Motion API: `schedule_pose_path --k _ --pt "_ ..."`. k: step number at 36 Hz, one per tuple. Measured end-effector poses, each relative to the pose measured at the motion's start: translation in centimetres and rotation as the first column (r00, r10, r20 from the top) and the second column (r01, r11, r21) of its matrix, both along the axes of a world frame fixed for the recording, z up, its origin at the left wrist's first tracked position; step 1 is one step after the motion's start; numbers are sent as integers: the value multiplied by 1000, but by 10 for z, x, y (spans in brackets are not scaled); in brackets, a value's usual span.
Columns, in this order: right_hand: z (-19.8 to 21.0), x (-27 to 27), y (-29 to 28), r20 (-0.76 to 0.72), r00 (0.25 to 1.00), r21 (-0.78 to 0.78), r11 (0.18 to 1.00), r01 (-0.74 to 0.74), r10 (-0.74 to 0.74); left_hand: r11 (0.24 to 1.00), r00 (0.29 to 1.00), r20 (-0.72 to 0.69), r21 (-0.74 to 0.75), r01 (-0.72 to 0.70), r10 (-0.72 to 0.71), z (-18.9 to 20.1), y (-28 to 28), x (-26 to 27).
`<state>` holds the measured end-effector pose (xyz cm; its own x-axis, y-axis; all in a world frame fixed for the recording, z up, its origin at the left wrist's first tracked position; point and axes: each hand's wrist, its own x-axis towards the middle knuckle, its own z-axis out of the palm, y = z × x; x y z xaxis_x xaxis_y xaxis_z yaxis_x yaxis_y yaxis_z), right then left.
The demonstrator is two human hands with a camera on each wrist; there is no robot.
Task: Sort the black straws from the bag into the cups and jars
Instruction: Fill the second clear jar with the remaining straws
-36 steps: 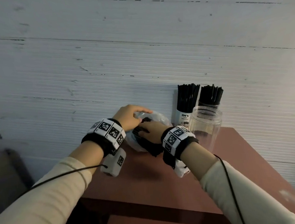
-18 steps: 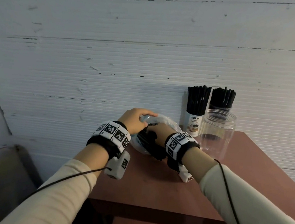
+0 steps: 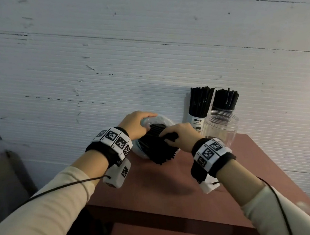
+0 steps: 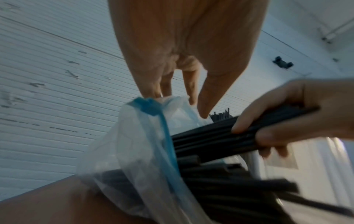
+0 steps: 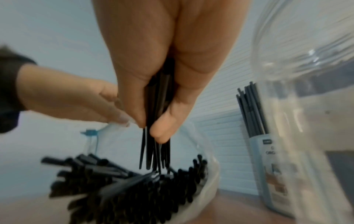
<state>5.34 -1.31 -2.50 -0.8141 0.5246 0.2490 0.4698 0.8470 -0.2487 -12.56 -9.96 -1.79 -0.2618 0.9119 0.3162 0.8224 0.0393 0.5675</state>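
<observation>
My left hand (image 3: 134, 125) pinches the bag (image 4: 134, 151) rim & keeps it open on the table (image 3: 175, 190). My right hand (image 3: 182, 135) is closed round a bunch of black straws (image 5: 159, 121), just above the rest in the bag. Next, I think: lift them out & drop them in the empty jar (image 3: 219, 128) beside me, ends down.

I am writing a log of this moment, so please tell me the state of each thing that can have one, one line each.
Clear plastic bag with blue zip: open, lying on the table.
Loose black straws: sticking out of the bag.
Left hand: holds the bag's edge.
Right hand: grips a small bunch of black straws.
Clear plastic jar: upright, lidless, empty.
White labelled cup: upright, full of straws.
</observation>
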Motion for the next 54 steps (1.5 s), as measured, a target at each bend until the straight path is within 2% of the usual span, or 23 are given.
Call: schedule_pose_path --k 4,7,11,13,16,19,24,29,32,34,36,40,42,49,54 --pt "15 31 -3 -49 998 -53 998 -32 29 995 988 -150 101 -4 19 -9 -2 9" --pt "29 55 -9 -60 996 -110 992 -69 62 973 962 -263 194 127 -74 -10 -3 29" --pt "45 79 -19 -61 994 -133 987 -93 85 952 894 -390 115 285 -220 -15 10 53" --pt "50 87 -22 -62 993 -129 986 -106 99 947 897 -356 83 310 -262 -12 14 68" --pt "50 96 -24 -83 990 -108 987 -122 113 968 935 -265 28 251 -235 -5 18 89" --pt "42 102 -22 -86 992 -94 990 -102 94 982 944 -283 29 184 -169 -8 22 101" --pt "29 109 -21 -152 981 -170 974 -147 121 981 956 -248 68 180 -158 -17 26 102" --pt "25 114 -19 -207 973 -287 957 38 -100 984 988 -93 117 137 -127 -22 27 92" --pt "21 116 -16 -65 974 -342 921 183 -218 989 997 -27 127 80 -78 -19 27 88" --pt "17 113 -15 68 969 -311 917 249 -239 985 989 119 163 64 -84 -20 29 84" --pt "13 105 -17 180 961 -261 931 255 -212 980 976 202 196 39 -79 -20 29 83" --pt "7 82 -28 409 911 -268 947 180 -57 985 975 208 168 46 -81 -18 28 83" --pt "4 69 -33 488 872 -283 940 191 -31 988 973 214 149 52 -83 -18 28 81" --pt "-14 36 -34 637 770 -194 965 175 -11 988 977 178 119 98 -119 -16 25 76" --pt "5 41 -28 532 837 15 989 145 -130 984 974 150 74 161 -171 -15 23 71"
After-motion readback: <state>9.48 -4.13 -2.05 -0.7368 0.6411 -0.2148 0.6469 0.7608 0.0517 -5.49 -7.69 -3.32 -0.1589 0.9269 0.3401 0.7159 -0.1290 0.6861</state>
